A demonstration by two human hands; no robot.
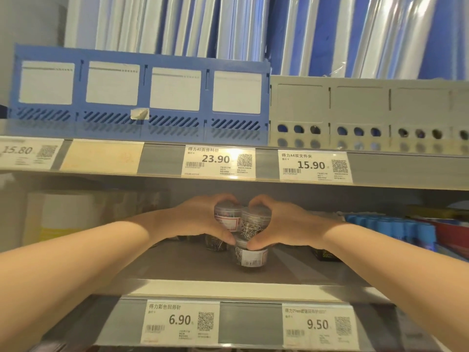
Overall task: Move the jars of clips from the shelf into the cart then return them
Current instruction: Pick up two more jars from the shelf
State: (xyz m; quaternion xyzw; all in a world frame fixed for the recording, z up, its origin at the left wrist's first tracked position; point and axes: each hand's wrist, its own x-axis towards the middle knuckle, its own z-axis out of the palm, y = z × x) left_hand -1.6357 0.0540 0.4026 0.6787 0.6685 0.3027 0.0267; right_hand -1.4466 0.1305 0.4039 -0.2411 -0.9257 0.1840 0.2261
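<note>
Grey metal store shelving fills the view, and on the middle shelf (177, 265) stands the bottom jar (251, 256), a clear tub of silver clips with a white barcode label; every place below is told from it.

Just above it and to its left is the left jar (227, 219), with a red-bordered label. Just above it and to its right is the right jar (253, 222), full of silver clips. These two sit side by side, touching. Whether they rest on the bottom jar's lid or hang clear of it cannot be told.

Both hands reach in under the upper shelf and meet over the cluster. The left hand (200, 217) curls its fingers over the top of the left jar, thumb down by the bottom jar's lid. The right hand (281, 222) wraps the right jar the same way, its thumb on the bottom jar's lid. So the hands are together, each clamped on its own jar.

Behind the bottom jar, to its left, a dark jar (215, 245) stands half hidden under the left hand. To its right lies a small dark box (327, 254), and farther right a row of blue items (390, 224).

Below it, on the shelf edge, are the 6.90 tag (181, 320) and the 9.50 tag (318, 325). Above it, the upper shelf edge carries the 23.90 tag (218, 161). Higher still stand a blue file rack (142, 97) and a grey file rack (355, 110).
</note>
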